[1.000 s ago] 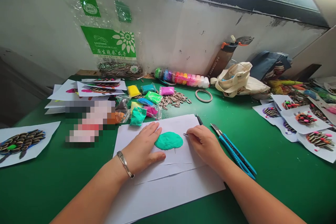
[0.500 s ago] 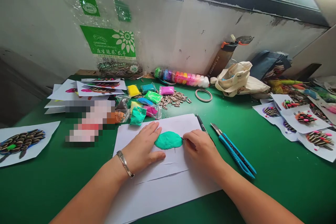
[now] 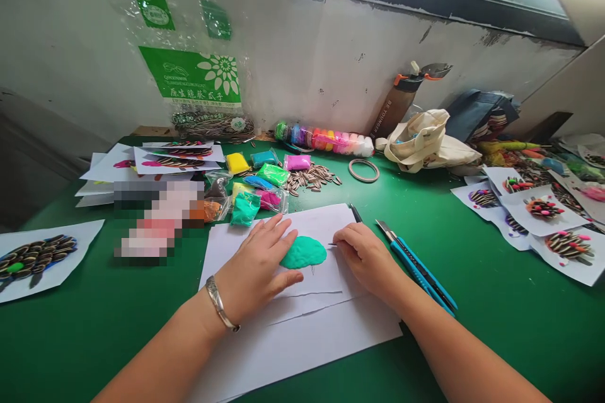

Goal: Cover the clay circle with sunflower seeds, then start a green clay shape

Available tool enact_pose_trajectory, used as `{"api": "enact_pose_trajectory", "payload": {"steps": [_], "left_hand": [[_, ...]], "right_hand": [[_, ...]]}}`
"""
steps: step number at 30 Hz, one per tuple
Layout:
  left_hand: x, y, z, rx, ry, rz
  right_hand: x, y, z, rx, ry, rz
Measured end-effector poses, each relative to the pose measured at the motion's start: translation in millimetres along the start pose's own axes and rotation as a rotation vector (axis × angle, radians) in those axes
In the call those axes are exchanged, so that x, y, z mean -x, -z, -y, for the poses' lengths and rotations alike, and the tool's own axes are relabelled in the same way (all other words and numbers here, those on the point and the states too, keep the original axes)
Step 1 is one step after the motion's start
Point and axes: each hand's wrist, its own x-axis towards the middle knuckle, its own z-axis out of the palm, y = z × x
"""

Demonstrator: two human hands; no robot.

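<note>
A flattened oval of teal clay (image 3: 304,252) lies on the upper sheet of white paper (image 3: 321,315), with short pencil-like lines drawn below it. My left hand (image 3: 265,258) rests at the clay's left side, fingers spread and thumb stretched out below its edge. My right hand (image 3: 362,252) is closed in a pinch just right of the clay, apart from it. A small dark pointed tip, which looks like a sunflower seed (image 3: 333,244), sticks out from its fingertips towards the clay. The rest of it is hidden by the fingers.
A blue utility knife (image 3: 418,271) with its blade out and a black pen (image 3: 355,213) lie right of the paper. Behind are clay packets (image 3: 273,174), loose sunflower seeds (image 3: 314,177) and a tape roll (image 3: 363,170). Seed pictures (image 3: 551,208) lie at right, more at left.
My right hand has drawn back slightly from the clay's right edge, showing the dark tip. My left hand has shifted a little, its fingers lifting and thumb moving right. The view has shifted slightly.
</note>
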Motion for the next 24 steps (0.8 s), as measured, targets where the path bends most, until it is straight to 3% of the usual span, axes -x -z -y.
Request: {"api": "enact_pose_trajectory", "payload": {"steps": [3, 6, 12, 18, 24], "left_hand": [[0.2, -3.1, -5.4, -0.032, -0.079, -0.016], [1.2, -9.8, -8.9, -0.038, -0.116, 0.062], [4.3, -21.7, -9.9, -0.064, -0.095, 0.130], [3.4, -18.2, -12.1, -0.063, -0.068, 0.188], [3.1, -18.2, -12.4, -0.033, -0.074, 0.165]], "right_hand": [[1.2, 2.3, 2.9, -0.030, 0.123, 0.093], [1.8, 2.5, 5.0, 0.004, 0.189, 0.169], [-0.7, 0.4, 2.8, 0.042, 0.197, 0.170], [-5.2, -1.0, 1.6, 0.050, 0.209, 0.156], [-7.1, 4.9, 2.4, 0.044, 0.216, 0.201]]}}
